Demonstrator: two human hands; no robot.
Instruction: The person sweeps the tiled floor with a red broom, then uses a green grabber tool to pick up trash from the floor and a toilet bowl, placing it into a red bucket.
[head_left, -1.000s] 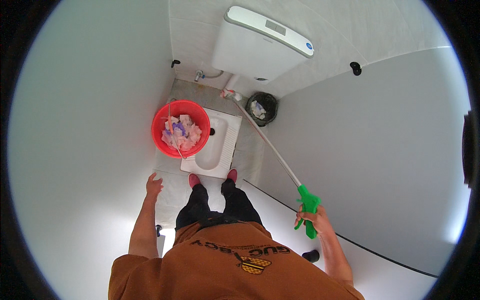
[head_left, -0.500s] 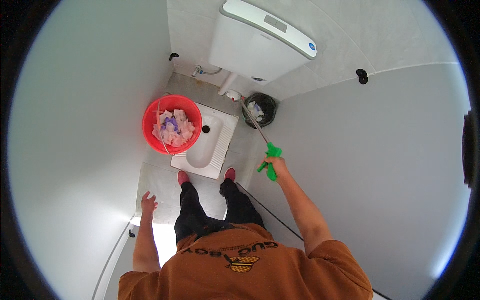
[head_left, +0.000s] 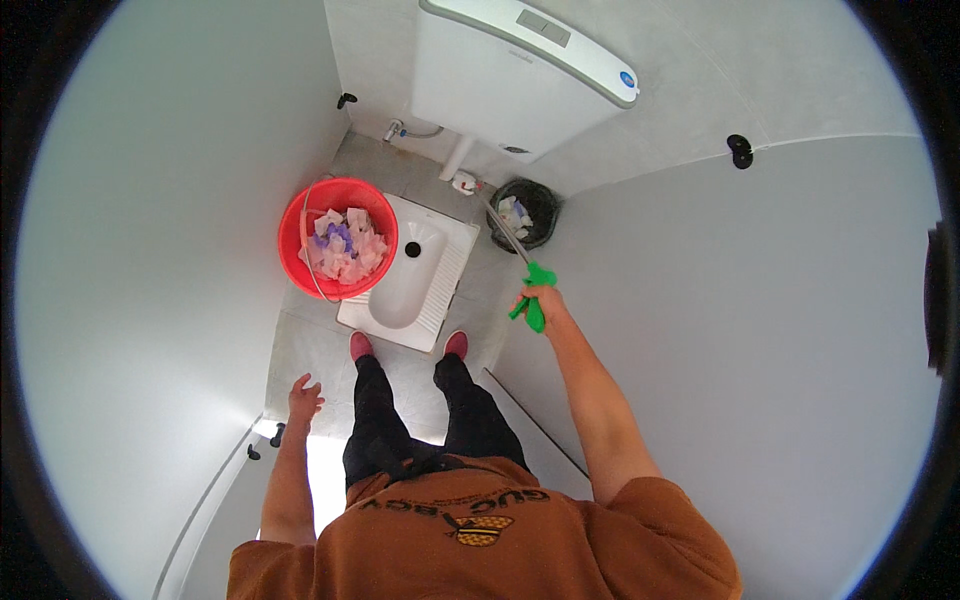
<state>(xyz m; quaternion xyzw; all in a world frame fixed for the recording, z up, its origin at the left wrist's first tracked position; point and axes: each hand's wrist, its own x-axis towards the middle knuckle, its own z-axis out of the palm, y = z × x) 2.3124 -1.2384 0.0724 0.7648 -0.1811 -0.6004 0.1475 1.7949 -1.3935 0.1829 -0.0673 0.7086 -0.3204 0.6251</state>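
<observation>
My right hand (head_left: 547, 298) is wrapped round the green handle of a litter picker (head_left: 509, 233). Its metal shaft slants forward over the left part of a black-lined waste bin (head_left: 548, 212) holding crumpled paper (head_left: 514, 216). The reddish tip lies beside a small white-and-red piece (head_left: 463, 183) at the foot of the cistern pipe; whether the jaws grip it I cannot tell. Low on the left, my left hand (head_left: 306, 398) hangs with fingers apart, holding nothing. A red bucket (head_left: 288, 240) of crumpled pink, white and purple paper (head_left: 347, 250) overlaps the squat toilet's left edge.
The white squat toilet (head_left: 400, 292) lies ahead of my feet. A white cistern (head_left: 510, 85) juts from the back wall above its pipe (head_left: 457, 158), with a small tap (head_left: 394, 131) at left. Grey partitions (head_left: 750, 350) close in on both sides.
My right hand and the litter picker's handle have moved slightly forward and left. The tip stays near the pipe's foot. My left hand has shifted slightly, still free. The whole view has shifted a little.
</observation>
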